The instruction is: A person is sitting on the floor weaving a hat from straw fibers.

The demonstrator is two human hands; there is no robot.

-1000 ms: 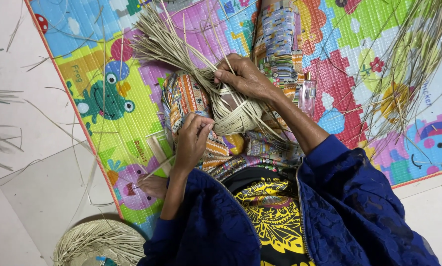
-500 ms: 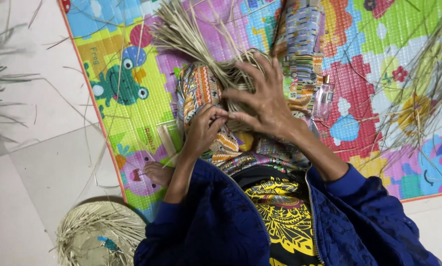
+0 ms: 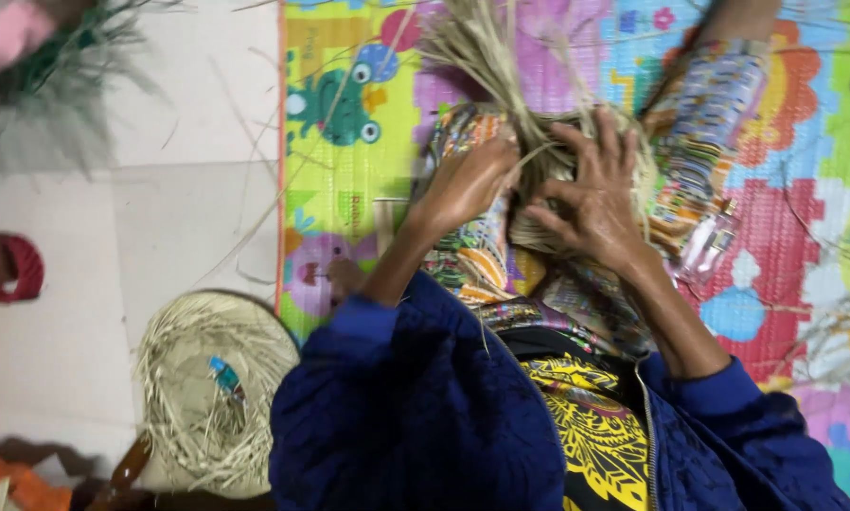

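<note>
Pale tan straw bundle (image 3: 501,66). Bright cartoon play mat (image 3: 349,189) with a green frog (image 3: 335,104). Navy quilted jacket (image 3: 416,407); red slipper (image 3: 18,270).

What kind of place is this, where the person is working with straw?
Probably a home floor used for handcraft: a colourful cartoon play mat lies on pale floor tiles, a round tray of cut straw sits beside it, and both hands work a straw bundle.
</note>
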